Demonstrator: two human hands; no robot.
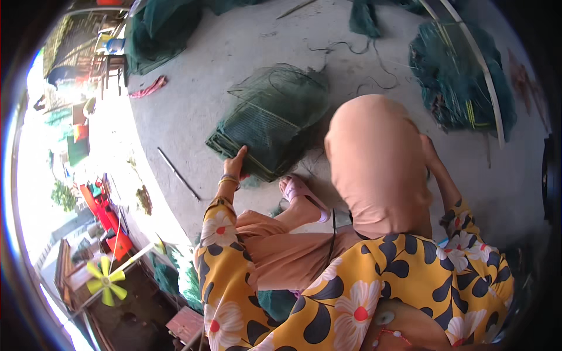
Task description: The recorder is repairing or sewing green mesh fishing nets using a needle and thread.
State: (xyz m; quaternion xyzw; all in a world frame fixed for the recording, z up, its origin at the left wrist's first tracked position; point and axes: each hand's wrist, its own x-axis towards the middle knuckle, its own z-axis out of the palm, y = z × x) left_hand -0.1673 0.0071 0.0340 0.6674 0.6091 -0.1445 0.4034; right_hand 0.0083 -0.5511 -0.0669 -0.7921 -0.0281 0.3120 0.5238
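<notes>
My left hand is closed on the near left corner of a dark green mesh net. Thin, straight frame rods are stacked along the edge I grip, and the loose mesh bulges away over the floor. My right hand is beside my raised right knee, in peach-brown trousers. The knee hides most of its fingers, so I cannot make out what it holds, if anything. My left foot, in a pale purple sandal, rests close to the net's near edge.
Another green net bundle lies at the right under a pale curved pole. More green netting is at the far left. A dark rod and a red cloth lie on the concrete floor. A yellow-green fan stands lower left.
</notes>
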